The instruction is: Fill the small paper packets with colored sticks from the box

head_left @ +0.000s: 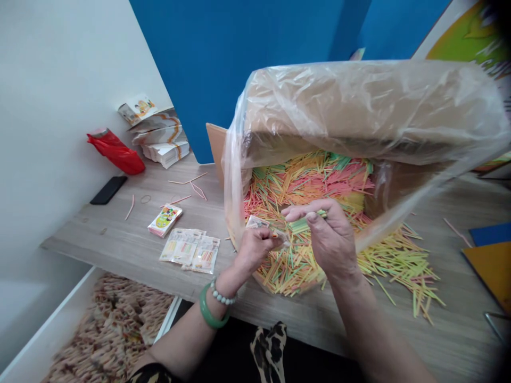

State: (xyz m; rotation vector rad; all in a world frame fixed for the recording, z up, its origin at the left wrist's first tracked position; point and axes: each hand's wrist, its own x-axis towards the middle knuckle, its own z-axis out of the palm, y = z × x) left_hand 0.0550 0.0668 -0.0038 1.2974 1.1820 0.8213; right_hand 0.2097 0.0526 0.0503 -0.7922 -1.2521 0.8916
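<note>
My left hand, wearing a green bangle and a bead bracelet, pinches a small clear plastic packet at the front of a lined cardboard box. Close by on the right, my right hand is closed around a small bundle of thin green and yellow sticks. Beneath both hands lies a heap of thin sticks in yellow, pink, orange and green. A patterned packet edge shows just behind my left fingers. What the packet contains is hard to make out.
Clear plastic lines the cardboard box. Several filled packets and a card pack lie left, near a black phone, a red bag and stacked printed cartons. Loose sticks spill right. An open drawer is below.
</note>
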